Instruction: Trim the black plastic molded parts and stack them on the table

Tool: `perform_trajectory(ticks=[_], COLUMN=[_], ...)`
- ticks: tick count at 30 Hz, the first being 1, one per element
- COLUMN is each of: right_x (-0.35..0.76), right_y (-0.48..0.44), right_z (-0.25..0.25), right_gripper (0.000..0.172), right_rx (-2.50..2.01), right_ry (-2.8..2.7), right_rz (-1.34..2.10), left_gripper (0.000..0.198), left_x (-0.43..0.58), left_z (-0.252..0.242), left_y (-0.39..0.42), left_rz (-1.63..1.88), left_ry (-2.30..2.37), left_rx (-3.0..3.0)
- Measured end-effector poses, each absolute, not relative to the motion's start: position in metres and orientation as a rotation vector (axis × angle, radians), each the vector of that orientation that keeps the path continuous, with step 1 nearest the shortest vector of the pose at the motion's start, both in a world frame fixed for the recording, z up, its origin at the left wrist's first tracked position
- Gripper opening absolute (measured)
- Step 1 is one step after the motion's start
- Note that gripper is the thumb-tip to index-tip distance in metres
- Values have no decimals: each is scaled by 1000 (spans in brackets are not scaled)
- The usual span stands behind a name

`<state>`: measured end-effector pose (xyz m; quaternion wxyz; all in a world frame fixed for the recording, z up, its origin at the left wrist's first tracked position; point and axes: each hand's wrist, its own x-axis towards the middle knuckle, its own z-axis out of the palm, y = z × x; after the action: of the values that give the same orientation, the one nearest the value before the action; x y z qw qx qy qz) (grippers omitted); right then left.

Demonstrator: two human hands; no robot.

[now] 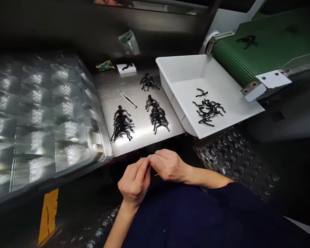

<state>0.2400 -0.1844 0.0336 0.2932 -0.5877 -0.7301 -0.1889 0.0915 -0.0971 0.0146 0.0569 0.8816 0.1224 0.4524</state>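
Observation:
My left hand (134, 181) and my right hand (168, 165) meet fingertip to fingertip in front of the metal table (142, 141). Both are closed in a pinch, and whatever lies between the fingers is hidden. Just beyond them on the metal, small black branched plastic parts are laid in overlapping rows: a left row (122, 124), a middle row (158, 117) and a smaller cluster (148, 82) farther back. A slim craft knife (127, 99) lies between the rows. To the right, a white tray (177, 106) holds a loose heap of the same black parts (209, 108).
Clear plastic blister trays (41, 120) are stacked at the left. A green conveyor belt (263, 44) carrying a black part (248, 41) ends above the white tray. A white block (126, 69) sits at the back. More clear trays (232, 158) lie below right.

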Motion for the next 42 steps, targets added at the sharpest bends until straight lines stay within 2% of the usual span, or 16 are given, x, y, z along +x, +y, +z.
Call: perform_trajectory(ticks=[4,9,11,14,18,21,25,28,33,35,37,39,41,42], right_x=[247,250,260,303,395,446,467,468,472,468,456,433,404,389], right_y=[-189,-197,-204,-217,-210,-185,-154,-145,-155,-170,-190,-209,-222,-227], right_z=[39,40,50,80,109,103,80,68,76,89,103,113,118,117], right_gripper=[23,17,14,32,26,17,14,11,15,22,36,50,53,51], right_rx=[-1610,-1676,-1627,-1670,-2432,-2621,-2739,-2736,-2600,-2318,-1900,-1551,-1352,-1290], right_ry=[-1910,-1860,-1874,-1781,-1450,-1483,-1525,-1506,-1360,-1171,-1003,-948,-948,-937], right_rz=[-564,-573,-447,-259,-2,289,630,735,690,631,614,645,713,753], left_gripper=[25,26,31,38,26,16,35,32,20,24,32,27,25,33], left_x=[107,115,113,102,83,75,73,75,82,87,93,99,106,109], left_z=[19,18,20,27,37,39,36,32,26,24,24,24,26,28], left_y=[-93,-91,-86,-76,-68,-71,-78,-84,-92,-95,-97,-99,-102,-103], left_rz=[1314,1286,1271,1251,1102,971,887,857,887,904,921,885,848,846], left_ry=[191,61,59,129,402,656,827,876,901,855,794,746,731,731], left_rx=[2694,2715,2711,2657,2299,1994,1741,1694,1659,1631,1606,1617,1609,1582])
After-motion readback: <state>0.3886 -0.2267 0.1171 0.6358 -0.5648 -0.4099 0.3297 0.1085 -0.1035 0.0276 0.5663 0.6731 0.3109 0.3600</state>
